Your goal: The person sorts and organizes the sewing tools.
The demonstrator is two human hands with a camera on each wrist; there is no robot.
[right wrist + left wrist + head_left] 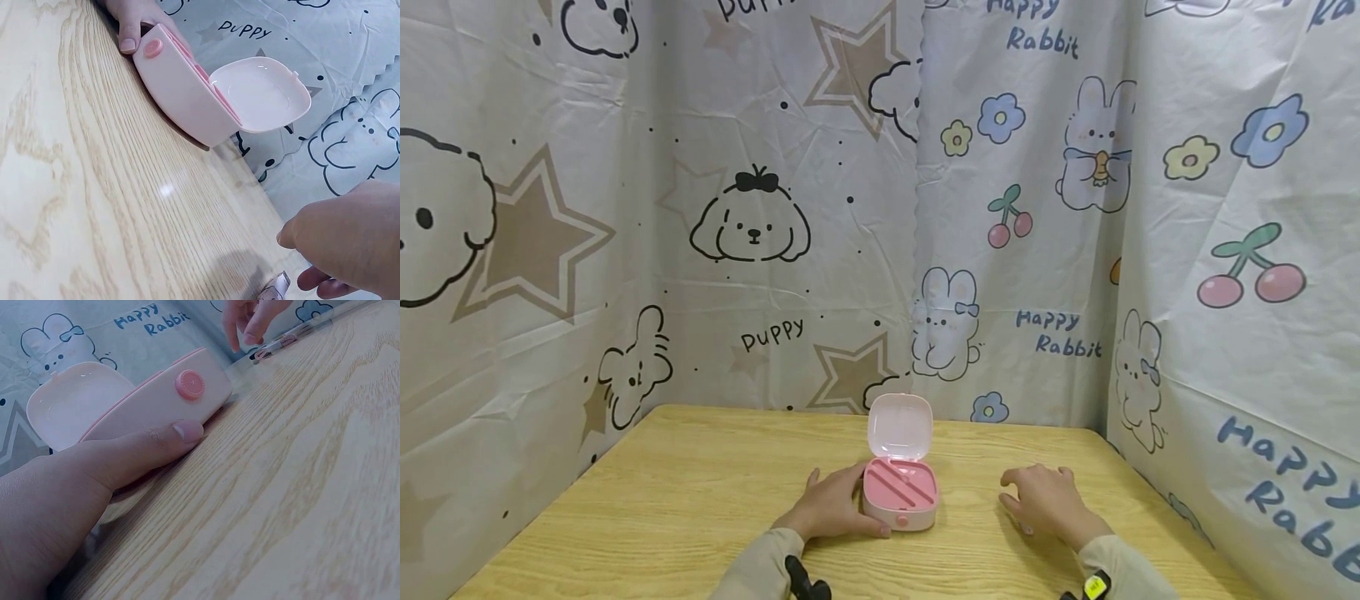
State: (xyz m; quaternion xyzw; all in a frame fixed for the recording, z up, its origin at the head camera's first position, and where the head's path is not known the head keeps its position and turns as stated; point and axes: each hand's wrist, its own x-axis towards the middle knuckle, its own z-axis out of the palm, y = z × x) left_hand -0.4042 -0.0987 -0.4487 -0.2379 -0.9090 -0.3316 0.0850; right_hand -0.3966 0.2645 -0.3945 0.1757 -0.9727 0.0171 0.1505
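Pale-pink rounded-square plastic box [917,522] sits mid-bench, hinged lid [900,427] swung up at its rear; left hand [833,504] grips its left side, thumb on the front wall; right hand [1047,502] is off to the right, fingers loosely bent, holding nothing visible; small shiny metal-tipped item [275,289] lies near the right fingers, type unclear; raised lid stands between the box and the rear cloth; printed cloth curtain [842,283] borders the rear and both sides.

Light wood-grain bench [700,475] has its rear edge behind the lid; surface runs wide from the left hand to the left edge; a narrower strip separates box from right hand.

Head view gives the pink inner tray [887,487] with its diagonal divider; left wrist view puts the thumb just beside the round pink button [190,385]; right wrist view alone shows the item's metal tip distinctly.
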